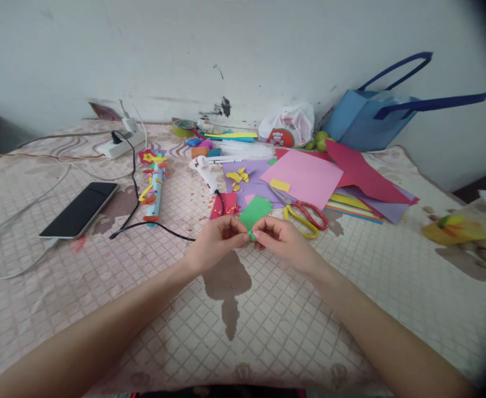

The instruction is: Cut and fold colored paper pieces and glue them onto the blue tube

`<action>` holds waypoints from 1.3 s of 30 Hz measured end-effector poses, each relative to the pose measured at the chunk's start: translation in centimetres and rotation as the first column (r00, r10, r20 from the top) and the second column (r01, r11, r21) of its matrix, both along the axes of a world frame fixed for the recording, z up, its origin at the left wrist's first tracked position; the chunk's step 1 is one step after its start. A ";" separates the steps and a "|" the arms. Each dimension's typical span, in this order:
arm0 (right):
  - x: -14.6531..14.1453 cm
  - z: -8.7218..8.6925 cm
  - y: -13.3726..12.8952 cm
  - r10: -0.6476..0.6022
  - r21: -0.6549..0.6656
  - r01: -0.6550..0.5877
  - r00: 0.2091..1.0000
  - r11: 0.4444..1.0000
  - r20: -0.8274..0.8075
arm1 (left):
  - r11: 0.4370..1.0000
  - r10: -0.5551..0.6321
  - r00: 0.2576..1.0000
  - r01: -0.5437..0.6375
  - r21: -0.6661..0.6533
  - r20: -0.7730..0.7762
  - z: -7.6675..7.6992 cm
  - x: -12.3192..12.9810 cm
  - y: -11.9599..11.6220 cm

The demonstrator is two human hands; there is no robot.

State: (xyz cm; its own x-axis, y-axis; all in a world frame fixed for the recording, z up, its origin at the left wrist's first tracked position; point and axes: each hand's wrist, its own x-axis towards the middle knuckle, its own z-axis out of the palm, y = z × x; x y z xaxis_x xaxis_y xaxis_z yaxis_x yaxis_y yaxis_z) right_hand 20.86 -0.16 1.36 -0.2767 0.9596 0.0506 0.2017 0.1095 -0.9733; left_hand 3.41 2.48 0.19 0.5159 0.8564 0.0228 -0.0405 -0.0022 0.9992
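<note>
My left hand (223, 237) and my right hand (282, 239) meet at the middle of the table, both closed in a pinch. Between their fingertips is a small piece of green paper (251, 236), mostly hidden by the fingers. Just beyond them lies a larger green paper sheet (256, 210), beside a red paper piece (225, 205) strewn with yellow and orange scraps. Scissors (304, 216) with red and yellow handles rest near my right hand. Farther off is a white glue gun (205, 172), its black cord (163, 224) running past my left hand.
At left are a phone (81, 210), a power strip (120, 142) and a decorated light-blue strip (155, 190). Pink paper (303, 177), red paper (362, 171) and purple paper (230, 170) lie beyond the hands. A blue bag (362, 121) and a plastic bag (288, 124) stand by the wall.
</note>
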 end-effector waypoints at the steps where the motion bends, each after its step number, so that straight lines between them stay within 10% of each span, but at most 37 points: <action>1: 0.0 0.0 0.0 -0.003 -0.001 0.003 1.000 1.000 0.003 | 1.000 0.003 1.000 -0.003 -0.008 0.004 0.0 0.0 0.0; 39: -0.1 -0.1 -0.1 -0.039 0.023 0.038 0.998 0.999 0.041 | 0.993 0.035 0.999 -0.038 -0.109 -0.024 0.8 0.2 -0.4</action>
State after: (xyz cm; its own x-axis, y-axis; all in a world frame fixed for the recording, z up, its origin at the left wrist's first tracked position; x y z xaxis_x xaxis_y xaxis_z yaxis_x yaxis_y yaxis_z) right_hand 20.74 -0.28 1.27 -0.2418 0.9684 0.0616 0.2467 0.1228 -0.9613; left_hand 3.60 2.11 1.03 0.4837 0.8713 -0.0828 -0.0204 0.1059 0.9942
